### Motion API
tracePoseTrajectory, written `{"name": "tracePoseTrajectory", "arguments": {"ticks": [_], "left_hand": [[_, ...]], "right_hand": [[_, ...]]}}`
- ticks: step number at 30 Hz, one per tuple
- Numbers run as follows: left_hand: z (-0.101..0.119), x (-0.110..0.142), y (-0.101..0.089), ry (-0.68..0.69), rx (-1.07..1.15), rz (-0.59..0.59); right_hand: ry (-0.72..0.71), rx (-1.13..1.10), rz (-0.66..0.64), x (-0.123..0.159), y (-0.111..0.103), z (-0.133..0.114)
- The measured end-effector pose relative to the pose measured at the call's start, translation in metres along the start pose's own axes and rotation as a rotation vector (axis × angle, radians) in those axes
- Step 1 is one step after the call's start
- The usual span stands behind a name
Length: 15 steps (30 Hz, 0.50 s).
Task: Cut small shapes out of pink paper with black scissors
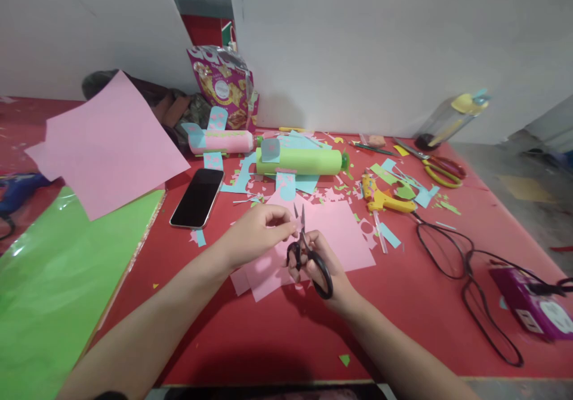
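Centre of frame: the left hand [259, 231] is pinching a pink scrap [296, 222]; the right hand [335, 271] is gripping black-handled scissors [304, 245], blades parted, above pink paper [347, 236].

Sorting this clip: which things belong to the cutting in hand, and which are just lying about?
In the job:
black scissors, in the right hand
small pink paper piece, in the left hand

Apparently just lying about:
phone
snack bag
bottle
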<state>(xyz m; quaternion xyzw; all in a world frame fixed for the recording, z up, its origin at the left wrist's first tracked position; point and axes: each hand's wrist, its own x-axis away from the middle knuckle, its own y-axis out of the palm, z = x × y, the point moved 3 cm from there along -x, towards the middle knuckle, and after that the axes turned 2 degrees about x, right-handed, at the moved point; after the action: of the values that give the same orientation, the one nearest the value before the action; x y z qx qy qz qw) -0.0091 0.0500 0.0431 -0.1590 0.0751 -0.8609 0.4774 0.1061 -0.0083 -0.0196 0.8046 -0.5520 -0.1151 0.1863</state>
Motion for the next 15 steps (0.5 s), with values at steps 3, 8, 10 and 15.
{"name": "tracePoseTrajectory", "arguments": {"ticks": [3,8,10,15], "left_hand": [[-0.0022,-0.0003,0.0021,0.002,0.034,0.013],[-0.0044,-0.0001,0.0058,-0.005,0.059,0.021],[-0.0043,-0.0001,0.0065,-0.006,0.067,0.020],[-0.0033,-0.0003,0.0073,-0.011,0.075,0.021]], "right_hand": [[-0.012,-0.017,0.001,0.0002,0.0009,-0.0019],[-0.013,-0.022,0.019,0.0004,0.0028,-0.0066],[-0.017,-0.017,0.021,0.0004,0.0032,-0.0076],[-0.041,0.027,0.043,0.0006,0.0031,-0.0077]]}}
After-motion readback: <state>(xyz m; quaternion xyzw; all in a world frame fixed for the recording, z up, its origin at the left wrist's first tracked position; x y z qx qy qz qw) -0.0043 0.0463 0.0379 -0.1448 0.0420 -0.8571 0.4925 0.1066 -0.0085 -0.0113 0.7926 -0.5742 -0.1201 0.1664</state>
